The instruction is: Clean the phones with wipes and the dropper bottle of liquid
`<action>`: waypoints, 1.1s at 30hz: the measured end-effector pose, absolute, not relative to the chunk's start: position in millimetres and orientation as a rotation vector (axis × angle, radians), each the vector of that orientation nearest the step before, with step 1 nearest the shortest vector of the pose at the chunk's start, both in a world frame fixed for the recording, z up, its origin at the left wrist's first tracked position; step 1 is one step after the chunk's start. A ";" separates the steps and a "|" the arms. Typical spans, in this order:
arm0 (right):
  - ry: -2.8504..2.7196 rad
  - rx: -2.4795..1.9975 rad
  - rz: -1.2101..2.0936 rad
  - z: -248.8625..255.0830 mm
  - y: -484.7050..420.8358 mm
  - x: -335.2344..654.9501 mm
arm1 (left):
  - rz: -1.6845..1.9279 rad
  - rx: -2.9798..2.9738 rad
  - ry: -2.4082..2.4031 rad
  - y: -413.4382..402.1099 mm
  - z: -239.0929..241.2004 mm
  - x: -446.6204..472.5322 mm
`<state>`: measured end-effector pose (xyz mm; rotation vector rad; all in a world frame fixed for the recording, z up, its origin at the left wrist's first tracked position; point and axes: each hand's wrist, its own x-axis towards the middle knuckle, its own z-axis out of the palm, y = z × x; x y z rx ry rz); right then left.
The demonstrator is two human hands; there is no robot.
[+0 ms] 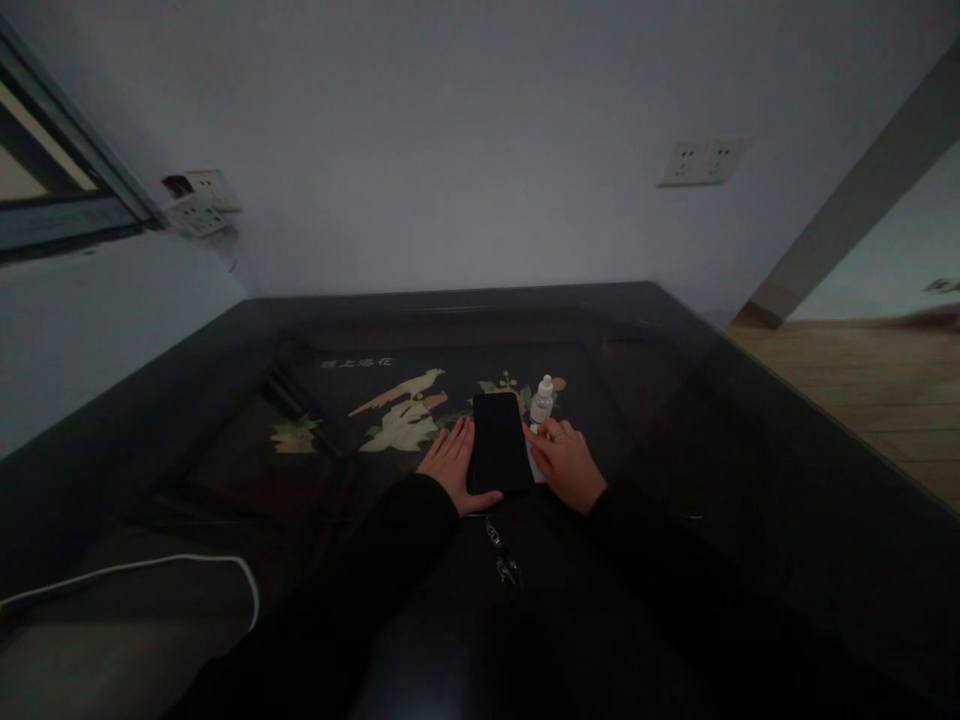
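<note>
A smartphone [499, 445] with a dark screen lies face up on the black tabletop [645, 400]. My left hand [451, 465] rests along its left side, fingers stretched out and thumb at the bottom edge. On the other side, my right hand [568, 462] has bent fingers, the index tip by the phone's right edge. Under that hand, a thin white piece [537, 468] shows beside the phone; its kind cannot be made out. Just beyond stands a small clear dropper bottle [541, 400] with a white cap. A metal chain charm [502, 555] lies below the phone.
Bird and flower pictures [405, 425] decorate the tabletop. A white cable [150, 562] curves in at the lower left. The wall [450, 150] behind carries sockets [701, 163] at right and more sockets [199, 200] at left. Wooden floor [862, 380] shows at right.
</note>
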<state>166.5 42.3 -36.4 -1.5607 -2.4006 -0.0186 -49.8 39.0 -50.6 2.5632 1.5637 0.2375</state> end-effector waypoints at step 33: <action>-2.430 -1.557 -0.075 -32.7 37.2 163.9 | 0.217 2.534 1.582 41.0 -49.6 -50.5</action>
